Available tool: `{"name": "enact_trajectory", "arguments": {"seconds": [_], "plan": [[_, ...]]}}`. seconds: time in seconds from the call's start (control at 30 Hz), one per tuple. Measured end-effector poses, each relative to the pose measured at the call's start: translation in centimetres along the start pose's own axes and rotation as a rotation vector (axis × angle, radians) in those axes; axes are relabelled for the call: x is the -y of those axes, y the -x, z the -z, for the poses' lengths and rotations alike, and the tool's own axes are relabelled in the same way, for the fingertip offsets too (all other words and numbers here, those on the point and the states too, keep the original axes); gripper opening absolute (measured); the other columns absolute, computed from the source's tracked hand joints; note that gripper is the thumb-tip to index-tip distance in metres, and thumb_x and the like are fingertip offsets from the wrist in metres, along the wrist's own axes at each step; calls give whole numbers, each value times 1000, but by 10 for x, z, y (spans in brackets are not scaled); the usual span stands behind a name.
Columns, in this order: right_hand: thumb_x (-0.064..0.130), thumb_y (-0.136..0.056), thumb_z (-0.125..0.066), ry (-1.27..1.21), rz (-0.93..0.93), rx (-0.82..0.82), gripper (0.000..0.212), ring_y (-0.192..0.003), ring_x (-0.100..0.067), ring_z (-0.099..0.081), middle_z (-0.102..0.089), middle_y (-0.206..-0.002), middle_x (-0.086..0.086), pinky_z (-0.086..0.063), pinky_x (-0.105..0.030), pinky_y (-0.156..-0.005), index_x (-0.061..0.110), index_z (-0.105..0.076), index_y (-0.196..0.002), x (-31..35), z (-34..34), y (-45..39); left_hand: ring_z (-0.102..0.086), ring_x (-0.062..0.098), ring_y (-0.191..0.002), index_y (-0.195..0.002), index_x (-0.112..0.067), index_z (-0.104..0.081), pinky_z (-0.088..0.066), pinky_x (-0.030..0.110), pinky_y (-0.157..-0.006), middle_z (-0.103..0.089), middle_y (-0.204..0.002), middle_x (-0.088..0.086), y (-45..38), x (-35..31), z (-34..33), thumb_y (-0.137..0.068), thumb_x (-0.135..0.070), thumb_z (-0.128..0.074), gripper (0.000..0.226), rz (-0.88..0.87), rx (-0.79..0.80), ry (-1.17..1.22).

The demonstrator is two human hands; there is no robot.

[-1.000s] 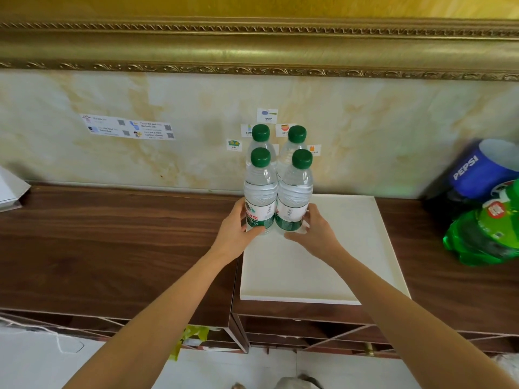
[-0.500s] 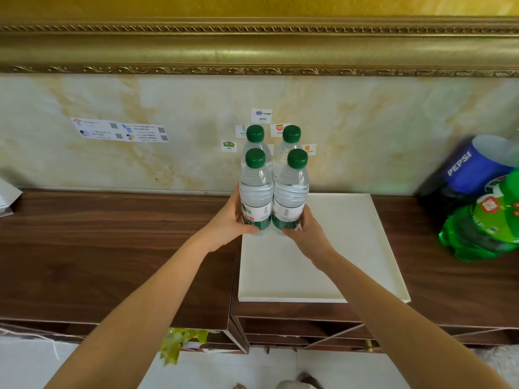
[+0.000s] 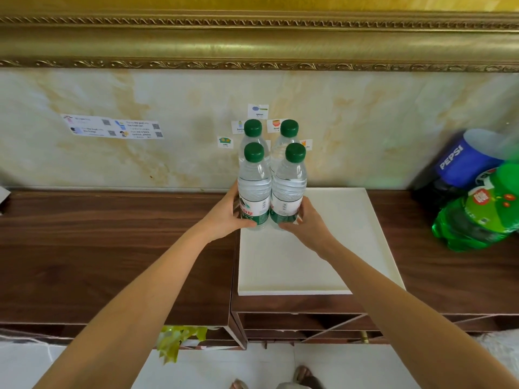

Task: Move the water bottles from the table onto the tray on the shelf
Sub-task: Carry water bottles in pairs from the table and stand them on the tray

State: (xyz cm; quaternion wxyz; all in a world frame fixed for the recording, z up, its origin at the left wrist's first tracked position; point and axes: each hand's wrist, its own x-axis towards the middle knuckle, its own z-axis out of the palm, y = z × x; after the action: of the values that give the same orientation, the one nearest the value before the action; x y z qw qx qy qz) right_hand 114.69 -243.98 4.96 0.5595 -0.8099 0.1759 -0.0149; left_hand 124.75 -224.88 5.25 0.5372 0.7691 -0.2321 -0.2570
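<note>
Head view: 4 clear ribbed plastic water bottles with green caps [image 3: 271, 186], upright and bunched 2 by 2, are clamped between the hands, left hand [image 3: 224, 217] and right hand [image 3: 304, 223] curled round their labelled bases. The cluster sits at the far-left corner of the smooth cream square tray [image 3: 362, 248] on the dark wood-grain shelf [image 3: 112, 248]; whether the bases touch it cannot be told

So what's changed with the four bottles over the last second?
Little has changed. The four water bottles, pressed together between the left hand and the right hand, sit slightly higher against the wall than a second ago, at the tray's far left corner; whether they rest on it cannot be told. Both hands kept their hold. The tray and soda bottles stayed put.
</note>
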Motion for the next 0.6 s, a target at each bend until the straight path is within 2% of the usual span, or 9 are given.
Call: {"name": "enact_trajectory", "arguments": {"seconds": [0.1,0.2,0.3,0.4,0.6], "plan": [[20,-74,-81,-9,104,-141,72,-110,-5,-53,-55,-119,12,-42,-20,-93,23,-40,-134,13,-1,10,-48,6,-130,-147,-31,-30,-42,28,-105,-47,-142,-11,12,-4,-3,-64,-26,-87,100,-52,-182,60],[19,-78,-78,-33,127,-249,65,-110,-6,-52,-56,-119,11,-46,-24,-96,18,-43,-132,20,-6,14,-57,11,-119,-132,-20,-49,-48,11,-90,-57,-130,-8,22,-9,-15,-72,-19,-83,69,-117,-368,57],[17,-81,-74,-19,107,-265,60,-112,-8,-53,-58,-128,3,-47,-26,-97,16,-43,-133,21,-9,15,-58,12,-115,-128,-16,-55,-45,1,-82,-60,-125,-7,26,-13,-21,-78,-14,-78,55,-155,-426,-9],[15,-83,-73,4,98,-259,58,-117,-13,-55,-58,-129,-1,-49,-32,-100,15,-42,-132,21,-11,16,-57,8,-112,-129,-16,-54,-45,6,-85,-60,-128,-5,26,-13,-20,-80,-17,-77,55,-151,-416,-30],[16,-82,-73,35,65,-245,59,-118,-15,-54,-58,-129,-2,-47,-32,-101,14,-42,-132,20,-9,17,-58,9,-115,-131,-16,-53,-47,22,-97,-61,-130,-3,31,-10,-18,-82,-19,-75,54,-135,-391,-113]]}}
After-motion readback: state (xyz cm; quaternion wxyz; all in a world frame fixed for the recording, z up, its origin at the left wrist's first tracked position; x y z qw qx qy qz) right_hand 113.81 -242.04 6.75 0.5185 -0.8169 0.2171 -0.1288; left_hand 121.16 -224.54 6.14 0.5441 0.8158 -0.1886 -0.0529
